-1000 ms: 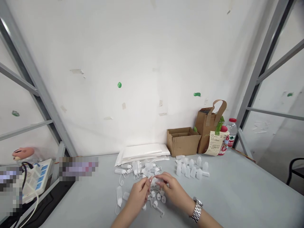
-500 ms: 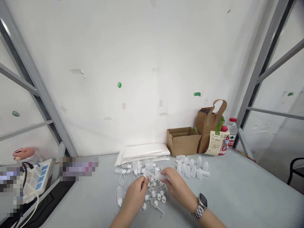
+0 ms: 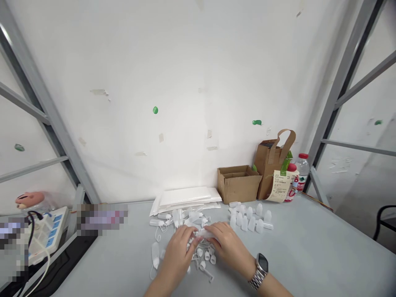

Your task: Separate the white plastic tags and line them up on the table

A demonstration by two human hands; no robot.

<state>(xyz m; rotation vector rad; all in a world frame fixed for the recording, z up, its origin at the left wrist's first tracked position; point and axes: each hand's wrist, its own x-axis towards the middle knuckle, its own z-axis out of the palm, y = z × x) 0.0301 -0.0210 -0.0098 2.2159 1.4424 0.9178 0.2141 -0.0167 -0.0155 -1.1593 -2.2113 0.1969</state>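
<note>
My left hand [image 3: 180, 248] and my right hand [image 3: 228, 244] meet above a pile of small parts, fingers closed from both sides on a translucent white plastic tube [image 3: 203, 233]. Fingertips cover part of the tube, so its full shape is hidden. Beneath and in front of the hands lie several white caps [image 3: 207, 255] with thin straps. Left of my left hand, a capped tube [image 3: 155, 252] lies with its strap looped. Behind the hands are more strapped tubes [image 3: 177, 218]. Several thimble-shaped translucent sleeves [image 3: 250, 212] are grouped to the right, some upright, some lying down.
White flat packets [image 3: 188, 197] are stacked by the wall. An open cardboard box [image 3: 239, 187], a brown paper bag [image 3: 267, 165] and a red-capped bottle [image 3: 302, 171] stand at the back right. On the left are a power strip [image 3: 57, 235] with cables and a black strip [image 3: 74, 255].
My hands have drawn together, the left moving slightly right and up. The tube now lies crosswise between the fingertips of both hands.
</note>
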